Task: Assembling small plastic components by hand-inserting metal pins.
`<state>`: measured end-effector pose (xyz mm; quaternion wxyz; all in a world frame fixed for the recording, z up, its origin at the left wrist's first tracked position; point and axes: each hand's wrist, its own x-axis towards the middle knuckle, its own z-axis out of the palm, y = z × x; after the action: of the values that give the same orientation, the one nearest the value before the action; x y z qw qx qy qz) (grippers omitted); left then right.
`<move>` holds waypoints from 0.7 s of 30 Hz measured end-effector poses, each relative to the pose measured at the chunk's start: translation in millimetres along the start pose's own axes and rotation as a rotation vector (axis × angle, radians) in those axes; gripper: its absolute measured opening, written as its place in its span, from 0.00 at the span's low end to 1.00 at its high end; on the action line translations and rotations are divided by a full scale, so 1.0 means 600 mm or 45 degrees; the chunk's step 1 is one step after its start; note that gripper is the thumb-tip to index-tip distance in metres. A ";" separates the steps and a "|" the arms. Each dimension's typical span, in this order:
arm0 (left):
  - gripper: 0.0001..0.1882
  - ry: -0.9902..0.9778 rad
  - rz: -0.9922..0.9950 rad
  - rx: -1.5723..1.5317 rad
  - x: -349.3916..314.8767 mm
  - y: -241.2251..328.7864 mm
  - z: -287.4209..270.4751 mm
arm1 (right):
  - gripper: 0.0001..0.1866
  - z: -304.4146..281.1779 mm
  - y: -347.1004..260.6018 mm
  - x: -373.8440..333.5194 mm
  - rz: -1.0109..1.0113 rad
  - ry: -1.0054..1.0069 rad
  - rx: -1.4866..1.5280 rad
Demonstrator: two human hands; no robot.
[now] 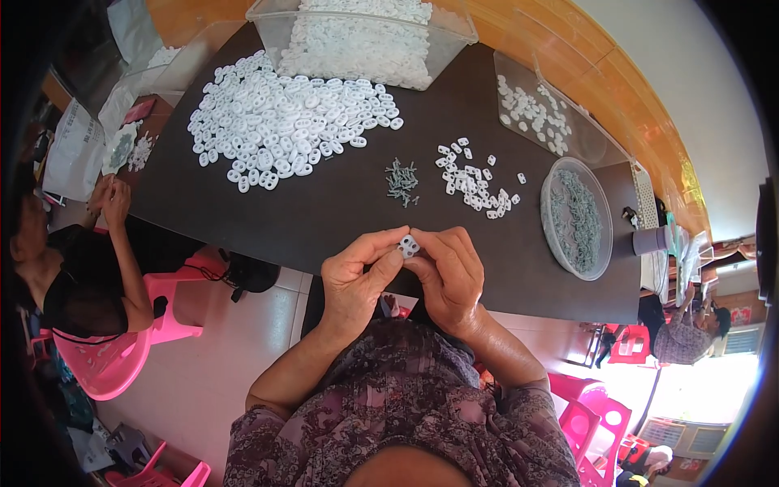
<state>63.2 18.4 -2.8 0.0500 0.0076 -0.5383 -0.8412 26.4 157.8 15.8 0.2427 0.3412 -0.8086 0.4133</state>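
Between my fingertips, at the table's near edge, sits a small white plastic piece [408,246] with dark holes in it. My left hand [357,272] pinches it from one side, and my right hand [449,272] grips it from the other. Just beyond my hands lies a small heap of grey-green screw-like pins [401,180]. Right of that heap are scattered small white two-holed pieces [479,187]. A large pile of white oval two-holed plates [284,122] spreads over the far left of the table. Whether a pin is in the held piece is too small to tell.
A clear bin [365,49] of white parts stands at the back of the dark table [324,219]. At right are a round tub [578,219] of grey-green pins, a clear tray [531,109] with white pieces and a grey cup [652,240]. Another person [89,268] sits at left.
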 end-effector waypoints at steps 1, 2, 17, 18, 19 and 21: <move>0.14 -0.010 0.002 -0.003 0.000 0.000 -0.001 | 0.20 0.000 0.000 0.000 -0.005 -0.001 -0.001; 0.14 -0.012 0.001 -0.002 0.002 -0.001 -0.002 | 0.20 0.000 0.000 0.000 -0.004 0.001 -0.002; 0.13 0.029 0.188 0.013 0.000 -0.006 0.005 | 0.20 0.007 -0.005 -0.004 0.035 0.021 0.044; 0.13 0.035 0.249 0.082 -0.001 -0.008 0.004 | 0.20 0.009 -0.006 -0.005 0.034 0.034 0.043; 0.13 0.040 0.311 0.151 -0.001 -0.010 0.004 | 0.20 0.010 -0.006 -0.006 0.032 0.048 0.043; 0.12 0.054 0.361 0.193 -0.002 -0.013 0.003 | 0.20 0.013 -0.008 -0.007 0.031 0.061 0.050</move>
<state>63.8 23.5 -9.0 0.1787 -0.0469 -0.5947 -0.7824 31.9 150.4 11.2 0.2502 0.3259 -0.7985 0.4400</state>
